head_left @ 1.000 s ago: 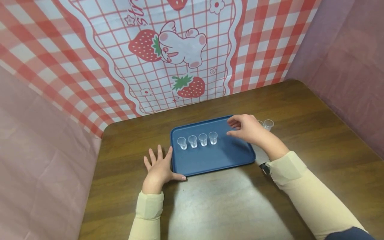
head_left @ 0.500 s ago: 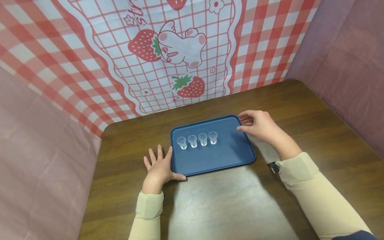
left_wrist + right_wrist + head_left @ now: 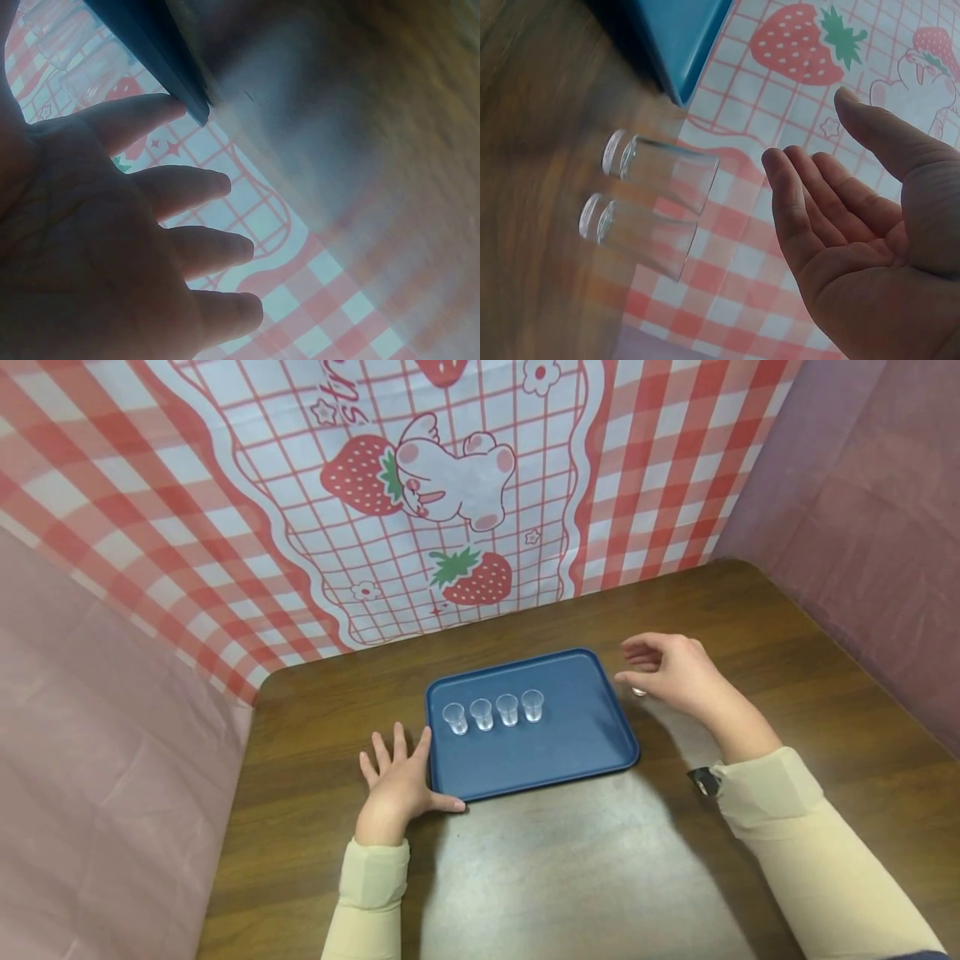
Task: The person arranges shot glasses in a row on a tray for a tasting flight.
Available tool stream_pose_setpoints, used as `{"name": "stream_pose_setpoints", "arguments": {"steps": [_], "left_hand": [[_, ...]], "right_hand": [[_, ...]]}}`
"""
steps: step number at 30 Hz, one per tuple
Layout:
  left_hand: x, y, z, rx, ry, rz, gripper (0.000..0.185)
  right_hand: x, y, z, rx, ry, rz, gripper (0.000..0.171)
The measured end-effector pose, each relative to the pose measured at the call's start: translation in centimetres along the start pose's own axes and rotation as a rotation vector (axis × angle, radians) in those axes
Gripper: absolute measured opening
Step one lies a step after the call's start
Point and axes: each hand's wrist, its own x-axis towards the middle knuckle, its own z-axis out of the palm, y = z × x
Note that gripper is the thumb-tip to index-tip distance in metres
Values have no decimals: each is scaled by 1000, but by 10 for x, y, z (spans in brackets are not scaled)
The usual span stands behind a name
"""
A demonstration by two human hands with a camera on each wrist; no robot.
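Observation:
A row of several small clear cups (image 3: 482, 714) stands upright on a blue tray (image 3: 525, 764). My left hand (image 3: 393, 789) has its fingers spread at the tray's left side, index finger and thumb touching the edge near the front corner. Beyond the tray's right edge, my right hand (image 3: 678, 675) hovers with fingers bent loosely and a gap between thumb and fingertips; nothing is held. Two more clear cups, one nearer the tray (image 3: 671, 172) and one farther off (image 3: 641, 234), stand on the table below it. In the head view the hand mostly hides them.
The brown wooden table (image 3: 315, 718) extends around the tray. A red-and-white checked cloth with strawberries (image 3: 480, 578) hangs behind it. Pinkish cloths hang at the left (image 3: 112, 760) and right (image 3: 885, 527).
My right hand has moved right, from over the tray's right part to beyond its edge, above the two loose cups. The left hand, tray and row of cups have stayed put.

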Motion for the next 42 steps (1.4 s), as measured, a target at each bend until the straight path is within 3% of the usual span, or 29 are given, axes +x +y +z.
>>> {"name": "stream_pose_setpoints", "arguments": {"steps": [13,27,42], "left_hand": [[1,-1,1,-4,3,4,135],[1,-1,0,5,-3,2,135],[1,-2,0,6,-14,-3,135]], "right_hand": [[-8,11,-16,40,28,28,52],[-14,30,-38,-30,83,70,52],[-7,59,-39,-114,-53,106,64]]}}
